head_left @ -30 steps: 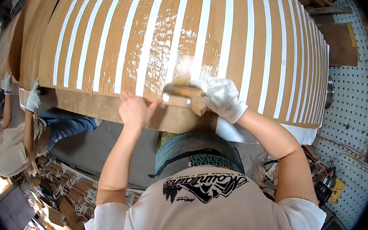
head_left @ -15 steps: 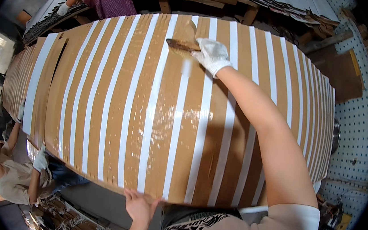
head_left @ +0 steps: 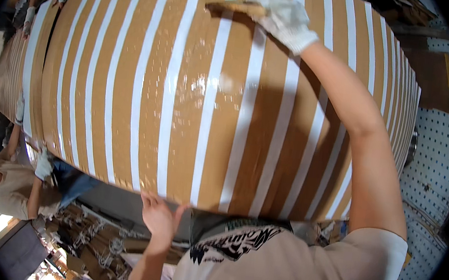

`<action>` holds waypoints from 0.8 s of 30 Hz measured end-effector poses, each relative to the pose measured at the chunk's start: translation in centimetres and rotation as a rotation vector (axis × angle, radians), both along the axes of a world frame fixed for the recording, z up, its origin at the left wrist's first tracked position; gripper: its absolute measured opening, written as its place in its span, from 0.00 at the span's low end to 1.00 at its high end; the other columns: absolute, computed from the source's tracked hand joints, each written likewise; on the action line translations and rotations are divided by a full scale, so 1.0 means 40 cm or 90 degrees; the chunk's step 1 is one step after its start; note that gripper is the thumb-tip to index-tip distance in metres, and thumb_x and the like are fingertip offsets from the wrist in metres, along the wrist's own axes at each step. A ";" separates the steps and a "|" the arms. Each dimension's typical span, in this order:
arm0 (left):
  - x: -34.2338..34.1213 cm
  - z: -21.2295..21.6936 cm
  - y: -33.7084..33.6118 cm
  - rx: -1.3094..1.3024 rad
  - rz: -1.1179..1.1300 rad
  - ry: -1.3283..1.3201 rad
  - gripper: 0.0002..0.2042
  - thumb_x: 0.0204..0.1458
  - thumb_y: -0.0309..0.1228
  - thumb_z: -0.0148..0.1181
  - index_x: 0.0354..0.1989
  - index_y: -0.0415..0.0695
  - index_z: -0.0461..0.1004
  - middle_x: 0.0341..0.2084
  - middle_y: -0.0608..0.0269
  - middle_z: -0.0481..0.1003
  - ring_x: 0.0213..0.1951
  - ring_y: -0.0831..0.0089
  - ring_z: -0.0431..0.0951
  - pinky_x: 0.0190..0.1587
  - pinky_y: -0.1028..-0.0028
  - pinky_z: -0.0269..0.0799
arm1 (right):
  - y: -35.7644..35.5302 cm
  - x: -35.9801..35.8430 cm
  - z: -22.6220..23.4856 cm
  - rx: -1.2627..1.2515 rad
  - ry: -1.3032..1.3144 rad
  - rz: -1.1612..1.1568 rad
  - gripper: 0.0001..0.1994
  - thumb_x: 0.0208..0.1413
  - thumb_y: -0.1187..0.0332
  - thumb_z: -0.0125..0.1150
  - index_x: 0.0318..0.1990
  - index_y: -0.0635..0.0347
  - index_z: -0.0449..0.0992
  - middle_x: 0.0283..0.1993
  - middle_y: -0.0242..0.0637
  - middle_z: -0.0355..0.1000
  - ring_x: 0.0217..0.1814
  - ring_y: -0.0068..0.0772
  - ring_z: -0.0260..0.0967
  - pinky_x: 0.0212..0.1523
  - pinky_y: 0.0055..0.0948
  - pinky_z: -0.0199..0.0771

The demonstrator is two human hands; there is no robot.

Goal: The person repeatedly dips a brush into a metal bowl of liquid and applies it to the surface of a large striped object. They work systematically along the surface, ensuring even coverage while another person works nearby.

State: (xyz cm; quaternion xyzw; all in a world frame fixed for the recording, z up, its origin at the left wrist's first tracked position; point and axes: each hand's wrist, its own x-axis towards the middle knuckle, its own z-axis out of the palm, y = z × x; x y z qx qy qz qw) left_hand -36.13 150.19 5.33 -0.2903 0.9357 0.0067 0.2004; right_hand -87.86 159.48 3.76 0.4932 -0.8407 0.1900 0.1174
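Note:
A broad spread of brown cardboard strips with white bands [head_left: 157, 78] between them lies in front of me. Wet, glossy streaks cover its middle. Near the far side, my gloved right hand [head_left: 286, 19] is closed around a flat brush [head_left: 236, 6], whose brown edge points left over the strips. The glove hides part of the brush. My bare left hand [head_left: 160, 218] rests at the near edge of the cardboard, fingers against the edge and thumb apart, holding nothing.
At the left end, gloved hands of other people [head_left: 44, 166] are by a separate white-edged strip [head_left: 33, 65]. A perforated pale wall panel [head_left: 436, 157] stands at the right. Scraps of cardboard and white string [head_left: 105, 256] lie below on the left.
My view has shifted, so the cardboard sits higher in it. My right hand still holds the brush, now turned flatter. At the far left, more gloved hands have come into view.

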 end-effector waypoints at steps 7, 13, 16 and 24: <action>0.032 -0.035 -0.005 -0.065 -0.040 0.003 0.52 0.40 0.70 0.55 0.46 0.18 0.70 0.48 0.22 0.69 0.55 0.42 0.71 0.55 0.65 0.71 | 0.357 0.720 0.082 0.291 -0.272 0.098 0.18 0.59 0.61 0.50 0.57 0.45 0.72 0.39 0.32 0.73 0.34 0.21 0.70 0.26 0.21 0.68; 0.028 -0.014 0.001 -0.098 -0.062 0.013 0.48 0.40 0.75 0.51 0.34 0.29 0.79 0.44 0.26 0.73 0.45 0.48 0.79 0.40 0.65 0.78 | 0.411 0.745 0.092 0.181 -0.031 0.078 0.13 0.57 0.49 0.54 0.38 0.43 0.76 0.23 0.33 0.68 0.19 0.28 0.64 0.16 0.28 0.59; 0.009 0.004 0.006 -0.054 -0.024 -0.066 0.44 0.41 0.73 0.52 0.33 0.34 0.81 0.45 0.31 0.74 0.53 0.49 0.73 0.42 0.63 0.78 | 0.388 0.597 0.107 0.199 -0.064 -0.178 0.24 0.49 0.43 0.63 0.32 0.58 0.80 0.18 0.41 0.68 0.18 0.40 0.65 0.17 0.34 0.64; 0.003 0.035 0.017 -0.005 0.024 -0.113 0.40 0.39 0.72 0.56 0.28 0.37 0.82 0.34 0.43 0.80 0.49 0.52 0.78 0.37 0.62 0.79 | 0.472 1.012 0.059 0.213 -0.073 0.028 0.09 0.53 0.64 0.55 0.41 0.50 0.73 0.34 0.32 0.71 0.36 0.31 0.72 0.34 0.30 0.72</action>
